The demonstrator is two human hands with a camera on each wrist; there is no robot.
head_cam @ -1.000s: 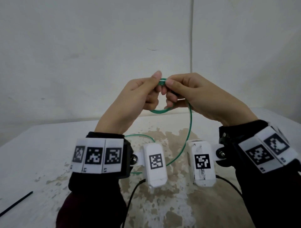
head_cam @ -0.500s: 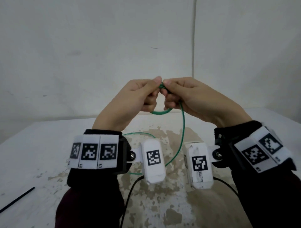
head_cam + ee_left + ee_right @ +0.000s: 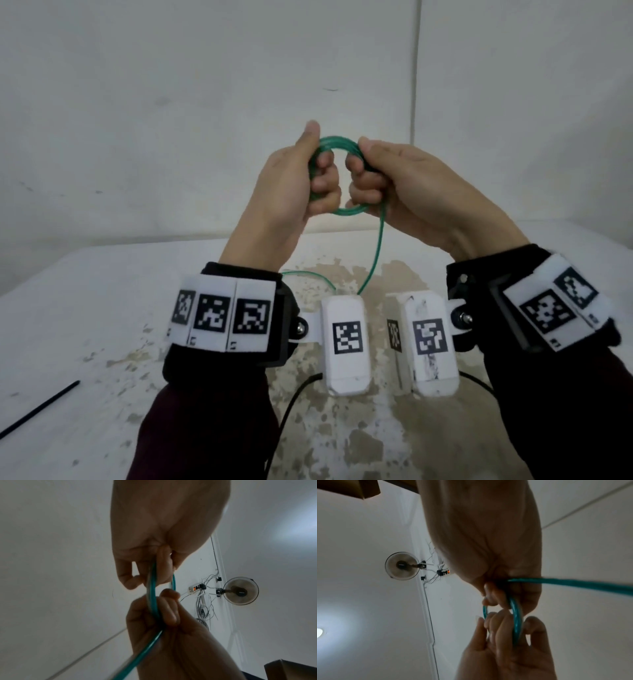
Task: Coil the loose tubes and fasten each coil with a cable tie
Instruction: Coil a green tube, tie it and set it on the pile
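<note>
A thin green tube (image 3: 349, 212) is wound into a small coil of several turns, held up in front of the wall. My left hand (image 3: 301, 178) grips the coil's left side, thumb on top and fingers curled through the ring. My right hand (image 3: 380, 178) grips the right side the same way. The tube's loose tail (image 3: 376, 253) drops from the right hand to the table behind the wrist cameras. Seen from the left wrist, the tube (image 3: 152, 596) runs between both fists. In the right wrist view, the tail (image 3: 573, 584) leaves the right hand (image 3: 496, 588) sideways. A black cable tie (image 3: 37, 407) lies far left.
The white table (image 3: 102, 291) has worn brown patches in the middle. Black cables trail from the wrist cameras toward me. The wrist views show a wall fan (image 3: 240, 591) and a power strip (image 3: 195, 588) high on the wall.
Both hands have risen. They pinched the coil together at its top before; now they grip opposite sides, and the coil shows as an open ring between them.
</note>
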